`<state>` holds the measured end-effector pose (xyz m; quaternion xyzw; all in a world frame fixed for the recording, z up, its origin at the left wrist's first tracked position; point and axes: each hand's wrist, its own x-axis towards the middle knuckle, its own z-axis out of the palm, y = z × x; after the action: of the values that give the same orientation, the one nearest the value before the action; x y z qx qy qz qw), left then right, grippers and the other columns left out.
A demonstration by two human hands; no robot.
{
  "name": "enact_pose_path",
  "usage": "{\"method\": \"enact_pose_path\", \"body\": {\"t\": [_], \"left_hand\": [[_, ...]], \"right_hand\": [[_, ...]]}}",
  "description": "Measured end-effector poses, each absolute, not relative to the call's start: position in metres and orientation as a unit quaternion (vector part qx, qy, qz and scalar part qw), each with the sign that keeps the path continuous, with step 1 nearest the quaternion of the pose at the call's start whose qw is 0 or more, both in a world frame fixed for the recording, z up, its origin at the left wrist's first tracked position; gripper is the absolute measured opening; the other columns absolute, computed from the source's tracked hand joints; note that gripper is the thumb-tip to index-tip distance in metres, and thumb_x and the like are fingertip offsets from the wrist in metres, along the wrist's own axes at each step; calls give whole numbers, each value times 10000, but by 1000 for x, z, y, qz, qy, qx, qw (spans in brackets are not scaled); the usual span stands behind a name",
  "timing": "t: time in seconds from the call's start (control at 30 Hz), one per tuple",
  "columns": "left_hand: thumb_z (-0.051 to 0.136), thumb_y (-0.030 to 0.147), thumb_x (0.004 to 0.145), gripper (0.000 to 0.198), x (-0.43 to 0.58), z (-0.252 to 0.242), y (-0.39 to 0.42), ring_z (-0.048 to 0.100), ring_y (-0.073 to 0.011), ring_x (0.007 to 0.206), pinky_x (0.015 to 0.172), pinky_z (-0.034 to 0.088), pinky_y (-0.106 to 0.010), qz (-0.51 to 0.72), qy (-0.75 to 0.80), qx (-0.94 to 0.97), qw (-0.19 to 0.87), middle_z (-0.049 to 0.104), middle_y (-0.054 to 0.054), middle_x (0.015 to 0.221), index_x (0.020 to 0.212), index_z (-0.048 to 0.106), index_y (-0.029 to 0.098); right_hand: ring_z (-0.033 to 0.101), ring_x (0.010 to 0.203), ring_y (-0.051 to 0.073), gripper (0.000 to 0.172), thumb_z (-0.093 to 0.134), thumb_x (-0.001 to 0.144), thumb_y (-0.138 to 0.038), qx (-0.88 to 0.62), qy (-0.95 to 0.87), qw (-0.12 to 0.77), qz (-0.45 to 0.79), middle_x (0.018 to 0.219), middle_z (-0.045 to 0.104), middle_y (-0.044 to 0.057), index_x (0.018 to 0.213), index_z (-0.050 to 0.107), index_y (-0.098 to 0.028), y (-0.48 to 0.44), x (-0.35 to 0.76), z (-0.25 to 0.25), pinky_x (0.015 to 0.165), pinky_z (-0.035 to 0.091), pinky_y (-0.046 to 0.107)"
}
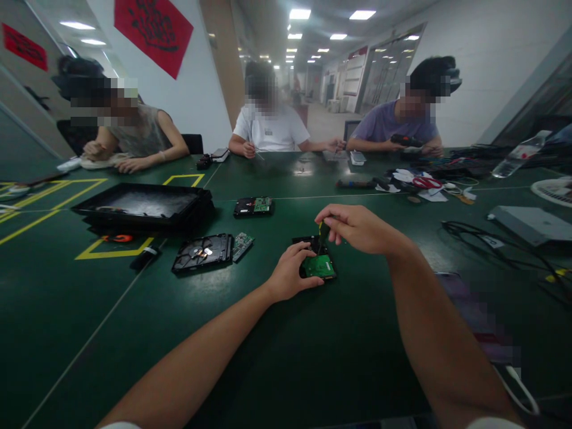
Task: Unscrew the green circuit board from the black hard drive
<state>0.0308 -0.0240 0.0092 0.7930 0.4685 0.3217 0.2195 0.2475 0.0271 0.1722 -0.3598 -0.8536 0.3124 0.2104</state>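
A black hard drive with a green circuit board (320,266) lies on the dark green table (268,351). My left hand (292,271) grips the drive by its left side, fingers over the far part and thumb along the near edge. Above it, my right hand (353,227) is closed on a screwdriver (322,231) with a yellow and dark handle, held upright. The tool's shaft points down to the board; its tip is too small to make out. Left of them lie another drive (203,253) and a loose green circuit board (242,246).
Further back lies another hard drive (253,207). A black tray-like case (145,205) stands at left, near a black cylindrical object (145,257). Cables (496,238), a silver box (531,224) and a bottle (521,155) are at right. Three people sit across the table.
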Motion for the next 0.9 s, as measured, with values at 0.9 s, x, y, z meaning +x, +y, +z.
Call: {"method": "enact_pose_path", "body": {"t": [0.9], "left_hand": [[869, 511, 791, 635, 28, 3, -22, 448, -355, 1501, 1250, 373, -569, 324, 460, 798, 215, 515, -130, 1567, 1327, 636, 265]], "right_hand": [[669, 693, 151, 282, 579, 960, -202, -387, -845, 252, 271, 852, 718, 5, 1230, 662, -213, 38, 247, 156, 719, 486, 286]]}}
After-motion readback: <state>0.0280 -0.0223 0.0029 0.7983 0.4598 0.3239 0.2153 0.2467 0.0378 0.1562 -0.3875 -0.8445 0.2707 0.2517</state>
